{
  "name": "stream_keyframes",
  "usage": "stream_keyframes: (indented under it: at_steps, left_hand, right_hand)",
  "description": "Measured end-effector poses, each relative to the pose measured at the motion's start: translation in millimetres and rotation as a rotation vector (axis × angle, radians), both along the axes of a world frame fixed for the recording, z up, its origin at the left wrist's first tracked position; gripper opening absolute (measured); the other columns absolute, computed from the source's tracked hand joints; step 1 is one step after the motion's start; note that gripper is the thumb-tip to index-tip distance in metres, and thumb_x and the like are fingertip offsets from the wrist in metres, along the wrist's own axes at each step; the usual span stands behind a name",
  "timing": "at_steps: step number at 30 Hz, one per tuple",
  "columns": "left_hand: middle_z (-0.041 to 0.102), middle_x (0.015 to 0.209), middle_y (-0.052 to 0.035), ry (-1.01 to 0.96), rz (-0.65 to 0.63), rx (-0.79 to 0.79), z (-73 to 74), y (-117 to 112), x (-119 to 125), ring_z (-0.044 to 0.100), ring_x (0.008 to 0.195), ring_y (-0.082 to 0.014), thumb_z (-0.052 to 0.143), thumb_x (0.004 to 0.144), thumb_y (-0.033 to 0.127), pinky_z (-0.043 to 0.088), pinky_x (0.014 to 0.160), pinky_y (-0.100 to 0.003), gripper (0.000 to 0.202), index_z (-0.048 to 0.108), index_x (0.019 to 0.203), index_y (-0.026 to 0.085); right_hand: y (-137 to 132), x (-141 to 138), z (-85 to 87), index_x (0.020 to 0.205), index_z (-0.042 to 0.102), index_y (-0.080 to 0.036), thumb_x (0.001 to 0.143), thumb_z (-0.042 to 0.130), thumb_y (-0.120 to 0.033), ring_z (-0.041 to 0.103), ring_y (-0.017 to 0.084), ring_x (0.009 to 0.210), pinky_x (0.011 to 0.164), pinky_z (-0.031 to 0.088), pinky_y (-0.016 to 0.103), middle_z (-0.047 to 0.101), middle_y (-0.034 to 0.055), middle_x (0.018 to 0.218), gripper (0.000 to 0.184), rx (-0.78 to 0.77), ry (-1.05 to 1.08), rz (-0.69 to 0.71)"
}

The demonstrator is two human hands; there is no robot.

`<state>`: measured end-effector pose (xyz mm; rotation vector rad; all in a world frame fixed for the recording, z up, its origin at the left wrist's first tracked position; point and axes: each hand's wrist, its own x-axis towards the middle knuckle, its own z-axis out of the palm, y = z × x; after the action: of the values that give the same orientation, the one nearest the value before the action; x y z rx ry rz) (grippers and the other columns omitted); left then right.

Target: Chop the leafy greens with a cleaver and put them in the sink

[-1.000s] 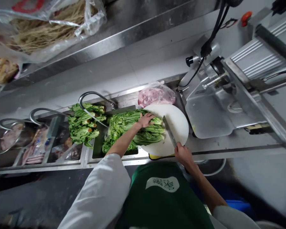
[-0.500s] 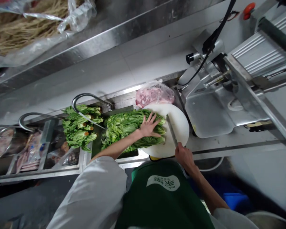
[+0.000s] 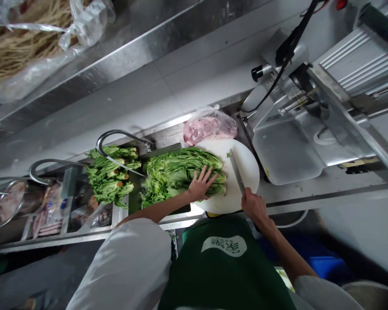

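Note:
My left hand lies flat with fingers spread on the near side of a heap of green leafy vegetables on a round white cutting board. My right hand grips the handle of a knife. Its blade rests on the board just right of the stem ends, pointing away from me.
A plastic bag of pink meat lies behind the board. A metal slicing machine stands to the right. Left of the board are more greens, curved taps and trays with packaged food. A steel shelf overhead holds bagged goods.
My left hand slid from the far side of the greens toward the near side and spread its fingers. The knife stayed beside the stems.

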<state>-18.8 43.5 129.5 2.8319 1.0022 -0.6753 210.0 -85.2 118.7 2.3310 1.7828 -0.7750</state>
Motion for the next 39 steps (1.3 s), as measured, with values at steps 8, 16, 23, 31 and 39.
stream_keyframes:
  at_steps: [8,16,23,31,39]
  left_hand:
    - [-0.005,0.166,-0.0253,0.056,0.067,-0.08,-10.6,85.0,16.5,-0.009,0.15,-0.0521,0.072,0.06,0.081,0.011,0.113,-0.074,0.144,-0.006,0.162,0.018]
    - [0.022,0.159,-0.0306,-0.019,0.323,-0.003,-14.7,75.4,46.5,0.028,0.142,-0.0505,0.07,0.064,0.081,0.023,0.11,-0.069,0.136,0.0,0.163,0.018]
    - [0.02,0.165,-0.0143,-0.125,0.388,-0.14,10.5,115.3,24.7,0.021,0.149,-0.0444,0.049,0.088,0.072,0.023,0.113,-0.069,0.086,0.022,0.16,0.033]
    - [0.047,0.146,-0.0143,-0.068,0.319,-0.168,-17.0,163.5,35.0,0.047,0.133,-0.033,0.041,0.099,0.053,0.031,0.116,-0.053,0.061,0.038,0.154,0.026]
    - [0.039,0.153,-0.014,-0.12,0.388,-0.122,-18.2,119.0,43.6,0.046,0.135,-0.0333,0.029,0.096,0.072,0.036,0.111,-0.049,0.074,0.035,0.154,0.028]
  right_hand:
    - [21.4,-13.4,1.1,0.117,0.055,-0.01,0.099,0.036,-0.019,0.073,0.026,0.088,0.075,0.047,0.03,0.074,0.0166,0.092,0.028,-0.022,0.038,0.125]
    - [47.5,5.1,14.6,0.116,0.055,-0.01,0.098,0.036,-0.02,0.073,0.028,0.091,0.078,0.048,0.033,0.073,0.0195,0.095,0.028,-0.002,-0.047,-0.01]
    - [43.5,11.5,13.9,0.116,0.057,-0.01,0.098,0.036,-0.016,0.073,0.029,0.093,0.08,0.049,0.034,0.074,0.0179,0.094,0.028,0.002,-0.008,0.146]
    - [42.6,-7.1,6.6,0.119,0.055,-0.008,0.097,0.037,-0.014,0.073,0.027,0.093,0.078,0.049,0.031,0.073,0.0193,0.094,0.03,-0.012,0.002,0.143]
    - [34.8,-3.3,-1.8,0.118,0.054,-0.01,0.098,0.036,-0.017,0.073,0.027,0.091,0.079,0.048,0.033,0.073,0.0172,0.094,0.028,-0.021,0.047,0.095]
